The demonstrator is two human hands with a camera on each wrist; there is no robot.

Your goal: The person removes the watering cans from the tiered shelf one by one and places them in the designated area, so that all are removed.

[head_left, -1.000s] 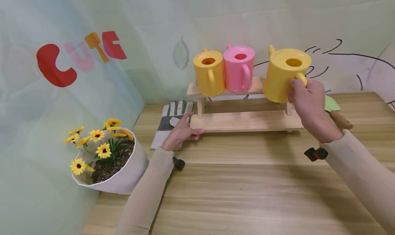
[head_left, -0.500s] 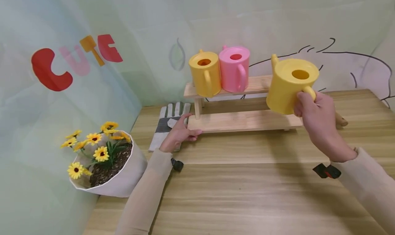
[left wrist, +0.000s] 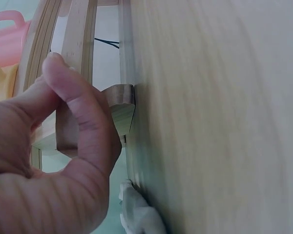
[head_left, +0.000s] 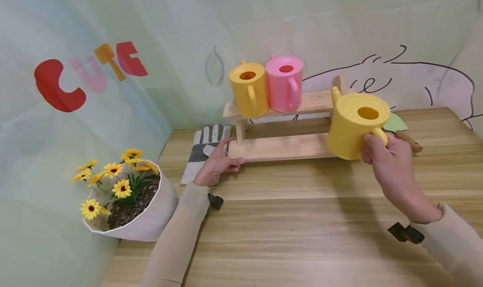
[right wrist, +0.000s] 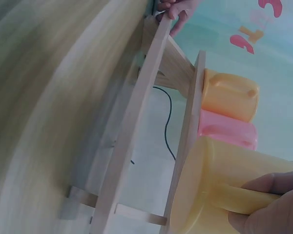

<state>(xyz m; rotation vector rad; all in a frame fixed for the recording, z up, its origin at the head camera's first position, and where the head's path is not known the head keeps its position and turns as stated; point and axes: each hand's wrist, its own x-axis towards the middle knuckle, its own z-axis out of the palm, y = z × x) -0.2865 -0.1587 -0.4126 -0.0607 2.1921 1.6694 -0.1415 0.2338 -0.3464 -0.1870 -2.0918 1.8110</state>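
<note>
My right hand [head_left: 392, 169] grips the handle of a yellow watering can [head_left: 349, 130], held upright in the air in front of the right end of a two-tier wooden shelf [head_left: 283, 148]. On the upper tier stand an orange-yellow watering can [head_left: 249, 92] and a pink watering can [head_left: 284, 86], side by side with handles facing me. My left hand [head_left: 219, 163] holds the left end of the lower tier between thumb and fingers. In the left wrist view, the left hand [left wrist: 83, 131] is curled round the board's end.
A grey-and-white work glove [head_left: 196, 161] lies left of the shelf, partly under the left hand. Yellow flowers grow in a white pot [head_left: 162, 211] at the left. A green-bladed trowel [head_left: 409, 141] with a wooden handle lies behind the right hand.
My right hand has brought the yellow watering can down and toward me, away from the upper tier. The left hand keeps its hold on the shelf's end.
</note>
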